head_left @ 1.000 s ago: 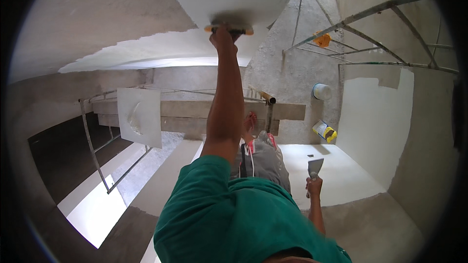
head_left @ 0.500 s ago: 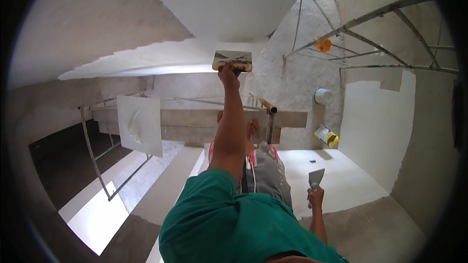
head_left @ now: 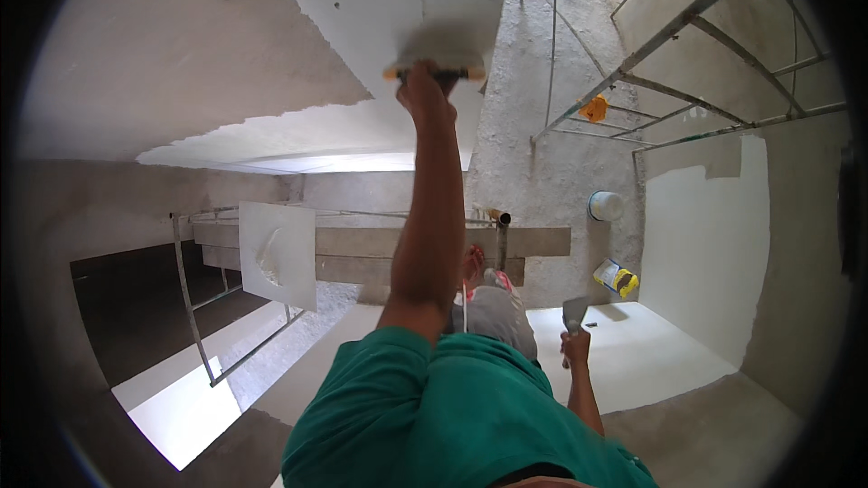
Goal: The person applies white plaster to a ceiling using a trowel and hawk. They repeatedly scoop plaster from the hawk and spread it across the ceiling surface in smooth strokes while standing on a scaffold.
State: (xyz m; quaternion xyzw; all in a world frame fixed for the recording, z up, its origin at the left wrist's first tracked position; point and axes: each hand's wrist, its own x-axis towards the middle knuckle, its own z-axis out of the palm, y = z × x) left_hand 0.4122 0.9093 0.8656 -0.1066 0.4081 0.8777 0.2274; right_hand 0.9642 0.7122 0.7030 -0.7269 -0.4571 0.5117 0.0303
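Wide scraper (head_left: 463,73) is occupying the frame's upper centre, left hand (head_left: 425,92) grasping it; right hand (head_left: 576,344) is gripping a putty knife (head_left: 574,312), lower right. Scaffold (head_left: 694,17) is crossing upper right; left forearm (head_left: 438,194) is partly hiding planks (head_left: 357,242).

You're right inside a building site, a room midway through plastering! Look at the wall (head_left: 705,244) to your right: white coating stops at a ragged edge, bare grey-brown beyond. Metal scaffolding (head_left: 723,41) over there, planks (head_left: 542,241) underfoot, a bucket (head_left: 607,206) on rough floor, a paste-smeared white board (head_left: 298,235) left, and you're gripping a wide blade (head_left: 461,74) and scraper (head_left: 574,311).
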